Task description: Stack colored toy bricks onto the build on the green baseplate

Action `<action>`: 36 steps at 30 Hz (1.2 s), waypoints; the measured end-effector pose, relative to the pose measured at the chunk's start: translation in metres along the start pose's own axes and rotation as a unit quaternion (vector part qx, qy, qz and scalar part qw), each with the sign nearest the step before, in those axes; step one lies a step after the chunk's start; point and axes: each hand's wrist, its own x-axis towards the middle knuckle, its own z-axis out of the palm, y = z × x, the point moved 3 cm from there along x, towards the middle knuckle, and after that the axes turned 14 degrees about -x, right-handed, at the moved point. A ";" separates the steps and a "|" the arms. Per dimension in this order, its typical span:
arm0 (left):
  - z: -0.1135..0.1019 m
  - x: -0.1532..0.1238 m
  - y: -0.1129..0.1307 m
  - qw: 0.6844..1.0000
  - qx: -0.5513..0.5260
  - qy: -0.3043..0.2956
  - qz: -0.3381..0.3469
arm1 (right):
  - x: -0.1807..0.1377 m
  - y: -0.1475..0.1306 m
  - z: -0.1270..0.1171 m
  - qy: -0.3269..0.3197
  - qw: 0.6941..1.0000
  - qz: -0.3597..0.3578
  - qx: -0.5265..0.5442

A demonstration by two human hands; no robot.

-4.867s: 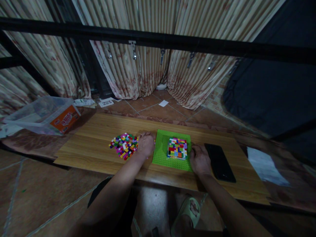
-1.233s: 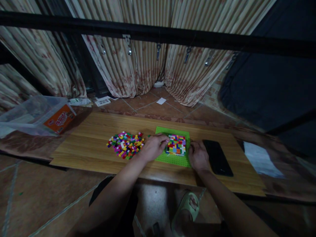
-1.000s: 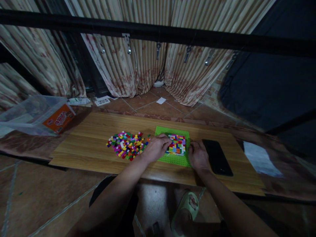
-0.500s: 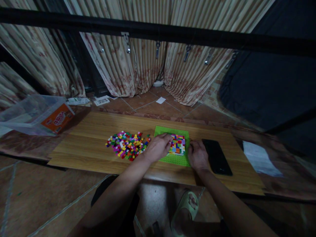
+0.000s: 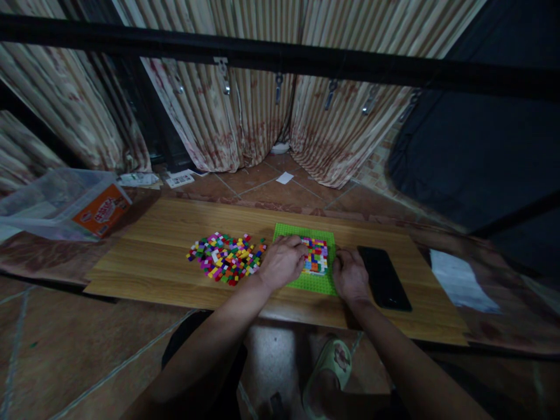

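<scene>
- Curtains [image 5: 245, 122]: striped, reddish blotches; fill the background behind a dark horizontal bar [image 5: 262, 51].
- Wooden board [image 5: 149, 233]: long, wood-grained, lies crosswise in front of the person; carries the bricks, baseplate and black device.
- Clear plastic bin [image 5: 41, 224]: off the board's left end; orange label on its near right side.
- White paper [image 5: 461, 283]: off the board's right end, lying flat.
- Green baseplate [image 5: 312, 284]: studded, near mid-board, between the two hands; its left part is partly covered by the left hand.
- Loose bricks [image 5: 223, 256]: mixed colours, heaped on the bare wood left of the baseplate, apart from it.
- Black device [image 5: 385, 280]: flat, dark-faced, on the board just right of the right hand.
- Left hand [image 5: 283, 261]: palm down, fingers bent and close together, at the left side of the brick block; fingertips hidden, cannot tell whether a brick is held.
- Right hand [image 5: 351, 274]: fingers curled inward, at the baseplate's right edge; cannot tell whether they grip it.
- Brick block [image 5: 317, 255]: multicoloured, on the baseplate; left portion hidden by the left hand.
</scene>
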 end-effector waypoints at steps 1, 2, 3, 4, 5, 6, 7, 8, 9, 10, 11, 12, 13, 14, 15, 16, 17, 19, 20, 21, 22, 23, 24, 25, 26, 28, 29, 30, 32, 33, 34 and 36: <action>0.001 0.000 0.000 1.000 -0.003 0.006 -0.001 | 0.000 0.000 0.000 -0.002 1.000 0.000 -0.001; 0.001 0.000 0.000 1.000 -0.010 0.015 -0.002 | 0.000 -0.001 -0.001 -0.004 1.000 0.000 -0.002; 0.002 0.000 -0.001 0.999 -0.020 0.025 -0.003 | 0.000 -0.001 -0.001 -0.006 1.000 0.000 -0.003; 0.003 0.000 -0.001 0.999 -0.035 0.036 -0.007 | 0.000 -0.002 -0.002 -0.008 1.000 0.000 -0.005; 0.003 0.000 -0.003 0.997 -0.052 0.047 -0.013 | 0.000 -0.002 -0.002 -0.009 1.000 0.000 -0.006; 0.004 0.000 -0.004 0.995 -0.071 0.059 -0.025 | 0.000 -0.002 -0.003 -0.010 1.000 -0.001 -0.008; 0.004 0.000 -0.006 0.993 -0.091 0.070 -0.039 | 0.000 -0.002 -0.003 -0.010 1.000 -0.001 -0.009; 0.005 0.000 -0.007 0.989 -0.109 0.080 -0.054 | 0.000 -0.003 -0.003 -0.010 1.000 -0.001 -0.010; 0.005 0.000 -0.008 0.986 -0.124 0.088 -0.068 | 0.000 -0.003 -0.003 -0.010 1.000 -0.002 -0.011; 0.005 0.000 -0.009 0.983 -0.136 0.095 -0.079 | 0.000 -0.003 -0.003 -0.010 1.000 -0.003 -0.011; 0.006 0.000 -0.009 0.981 -0.145 0.100 -0.086 | 0.000 -0.003 -0.003 -0.010 1.000 -0.004 -0.011; 0.006 0.000 -0.009 0.979 -0.152 0.104 -0.091 | 0.000 -0.002 -0.003 -0.010 1.000 -0.005 -0.010; 0.006 0.000 -0.009 0.977 -0.157 0.109 -0.095 | 0.000 -0.002 -0.003 -0.009 1.000 -0.005 -0.009; 0.006 -0.001 -0.009 0.976 -0.160 0.112 -0.098 | 0.000 -0.002 -0.002 -0.009 1.000 -0.004 -0.008; 0.007 -0.001 -0.008 0.975 -0.162 0.114 -0.100 | 0.000 -0.002 -0.002 -0.008 1.000 -0.003 -0.007; 0.007 -0.002 -0.008 0.975 -0.162 0.116 -0.100 | 0.000 -0.002 -0.002 -0.007 1.000 -0.002 -0.007; 0.007 -0.002 -0.008 0.975 -0.162 0.117 -0.100 | 0.000 -0.002 -0.002 -0.006 1.000 -0.002 -0.007; 0.007 -0.003 -0.008 0.974 -0.163 0.118 -0.099 | 0.000 -0.002 -0.002 -0.005 1.000 -0.002 -0.007; 0.006 -0.003 -0.009 0.974 -0.165 0.119 -0.101 | 0.000 -0.002 -0.002 -0.006 1.000 -0.002 -0.007; 0.006 -0.004 -0.009 0.972 -0.170 0.120 -0.105 | 0.000 -0.002 -0.002 -0.007 1.000 -0.002 -0.008; 0.006 -0.004 -0.010 0.970 -0.177 0.122 -0.110 | 0.000 -0.002 -0.002 -0.006 1.000 0.000 -0.009; 0.006 -0.004 -0.012 0.968 -0.187 0.124 -0.116 | 0.000 -0.002 -0.002 -0.007 1.000 0.003 -0.009; 0.006 -0.004 -0.013 0.963 -0.201 0.129 -0.123 | 0.000 -0.002 -0.002 -0.008 1.000 0.004 -0.009; 0.006 -0.003 -0.016 0.957 -0.218 0.134 -0.133 | 0.000 -0.002 -0.002 -0.009 1.000 0.006 -0.008; 0.007 -0.003 -0.018 0.950 -0.236 0.141 -0.145 | 0.000 -0.002 -0.002 -0.011 1.000 0.007 -0.006; 0.009 -0.002 -0.024 0.935 -0.268 0.153 -0.176 | 0.000 -0.003 -0.003 -0.014 1.000 0.008 -0.002; 0.011 -0.001 -0.026 0.928 -0.280 0.156 -0.191 | 0.000 -0.003 -0.003 -0.014 1.000 0.009 -0.002; 0.013 0.000 -0.029 0.922 -0.289 0.159 -0.203 | 0.000 -0.003 -0.003 -0.014 1.000 0.009 -0.002; 0.017 0.001 -0.032 0.914 -0.301 0.162 -0.218 | 0.000 -0.003 -0.004 -0.015 1.000 0.009 -0.004; 0.019 0.001 -0.034 0.911 -0.307 0.163 -0.222 | 0.000 -0.003 -0.004 -0.015 1.000 0.009 -0.005; 0.022 0.002 -0.035 0.907 -0.315 0.164 -0.225 | 0.000 -0.004 -0.004 -0.015 1.000 0.010 -0.005; 0.025 0.002 -0.038 0.896 -0.335 0.169 -0.237 | 0.000 -0.004 -0.004 -0.014 1.000 0.010 -0.006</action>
